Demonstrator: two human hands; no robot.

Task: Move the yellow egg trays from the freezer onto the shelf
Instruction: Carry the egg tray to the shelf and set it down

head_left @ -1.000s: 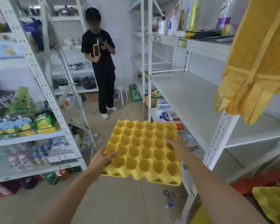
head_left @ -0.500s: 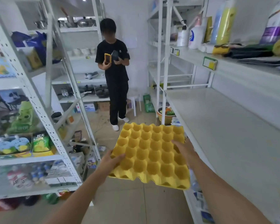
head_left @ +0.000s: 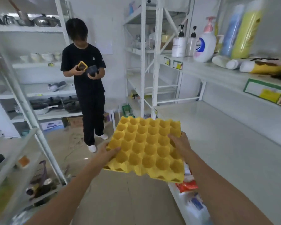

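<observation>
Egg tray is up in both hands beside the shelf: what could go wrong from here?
1. The left hand and right hand hold the tray only at opposite edges; such a thin tray may flex or slip.
2. The tray's far right corner sits close to the white upright and could catch it on the swing to the shelf.
3. A person stands just ahead in the aisle.

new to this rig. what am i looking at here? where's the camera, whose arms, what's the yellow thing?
No robot here: a person wears one wide-angle camera on the head, looking forward and down, so the two bare arms are the wearer's. The left hand and right hand each grip an edge of a yellow egg tray, empty and held in the air, not yet set down. To the right is a white shelf, its near surface bare; the shelf above holds soap bottles. Another person in black stands ahead holding small objects.
</observation>
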